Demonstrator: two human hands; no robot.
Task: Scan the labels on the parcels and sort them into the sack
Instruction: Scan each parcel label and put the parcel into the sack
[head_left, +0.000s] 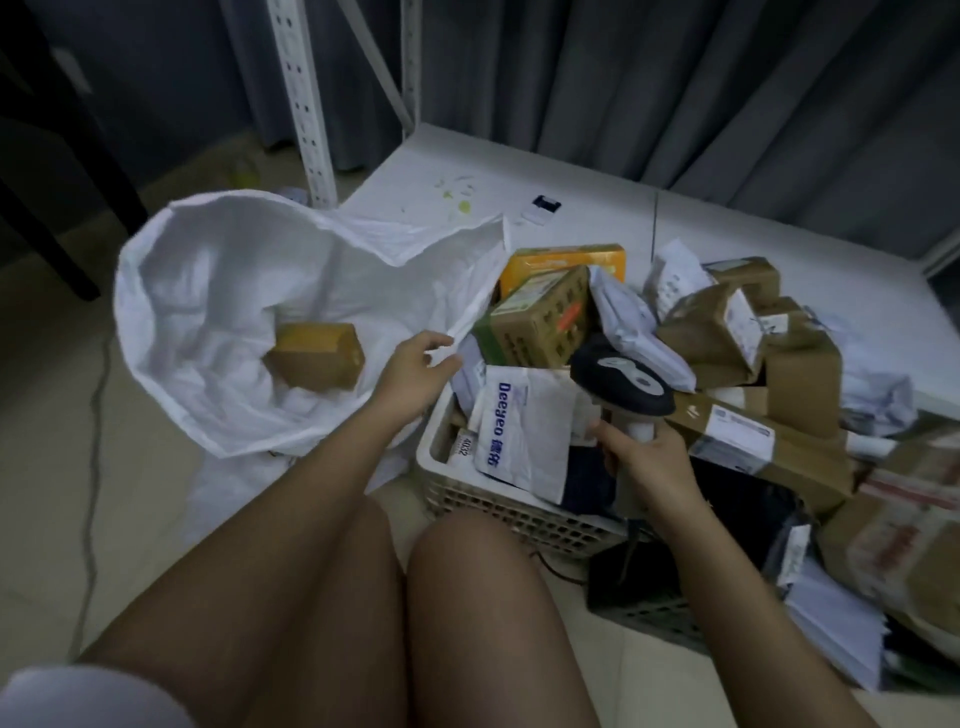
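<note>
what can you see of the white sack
The white sack looks like thin woven plastic, crumpled and lying on the floor with its wide mouth open toward the camera. One brown cardboard box lies inside. The left hand pinches its rim on the right, beside the basket of parcels.

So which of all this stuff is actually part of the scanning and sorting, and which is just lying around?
Part of the job:
- white sack, its edge held by the left hand
- brown box already in the sack
- scanner, gripped by the right hand
- basket of parcels
- white mailer

Just lying about:
- metal shelf post
- grey curtain
- floor cable
</note>
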